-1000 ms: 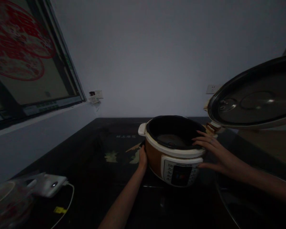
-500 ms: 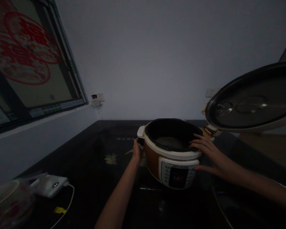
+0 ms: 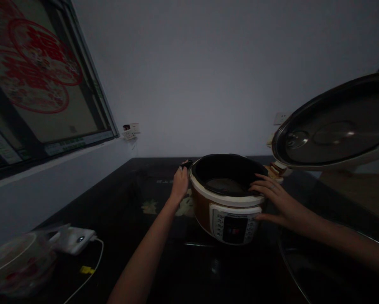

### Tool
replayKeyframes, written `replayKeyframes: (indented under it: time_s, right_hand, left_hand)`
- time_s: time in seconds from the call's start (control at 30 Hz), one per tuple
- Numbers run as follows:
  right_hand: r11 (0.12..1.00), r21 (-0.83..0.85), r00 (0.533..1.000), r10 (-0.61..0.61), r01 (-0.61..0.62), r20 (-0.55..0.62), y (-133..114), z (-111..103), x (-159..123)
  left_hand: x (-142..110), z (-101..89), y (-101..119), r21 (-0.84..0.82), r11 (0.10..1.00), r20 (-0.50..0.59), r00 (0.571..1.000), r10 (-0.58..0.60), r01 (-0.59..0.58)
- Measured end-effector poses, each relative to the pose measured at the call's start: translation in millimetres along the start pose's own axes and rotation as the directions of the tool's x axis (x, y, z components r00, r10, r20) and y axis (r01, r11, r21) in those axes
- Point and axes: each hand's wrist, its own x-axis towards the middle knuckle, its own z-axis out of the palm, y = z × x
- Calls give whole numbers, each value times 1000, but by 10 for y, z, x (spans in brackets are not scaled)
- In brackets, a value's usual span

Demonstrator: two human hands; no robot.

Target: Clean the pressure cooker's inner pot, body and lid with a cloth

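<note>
An electric pressure cooker [image 3: 200, 207] with a brown and white body and a front control panel stands on the dark countertop. Its round lid [image 3: 335, 131] is swung up on the right, and the pot inside is dark. My left hand [image 3: 180, 183] is closed round a small black and white piece [image 3: 186, 164] beside the cooker's left rim. Whether that piece is still attached to the cooker, I cannot tell. On the right, my right hand [image 3: 272, 200] grips the rim, fingers over the inner edge and thumb against the front.
At the lower left lie a plastic-wrapped bowl [image 3: 15, 264] and a white device [image 3: 77, 240] with a white cable [image 3: 101, 253]. Wall sockets [image 3: 134, 128] are behind. A dark round-edged object with a shiny rim [image 3: 291, 270] is at the lower right.
My left hand has risen from below the left side handle to rim height, with a small black and white piece in its fingers. My right hand keeps its place on the rim.
</note>
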Motion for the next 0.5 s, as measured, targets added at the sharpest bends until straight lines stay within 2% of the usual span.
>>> replayKeyframes:
  time_s: [0.1, 0.2, 0.27, 0.4, 0.5]
  right_hand:
    - [1000, -7, 1000, 4, -4, 10, 15, 13, -12]
    - [1000, -5, 1000, 14, -13, 20, 9, 8, -20]
    - [1000, 3, 999, 21, -21, 29, -3, 1, -18]
    - [1000, 1, 999, 24, -24, 32, -18, -4, -6]
    - [999, -7, 999, 33, -32, 39, -23, -3, -3]
  left_hand:
    - [-272, -34, 149, 224, 966, 118, 987, 107, -132]
    - [-297, -55, 231, 381, 904, 208, 971, 119, -193]
    - [-119, -48, 252, 446, 872, 271, 959, 83, -201]
    - [394, -1, 236, 513, 839, 384, 923, -35, -182]
    - [505, 4, 221, 507, 840, 415, 909, -43, -192]
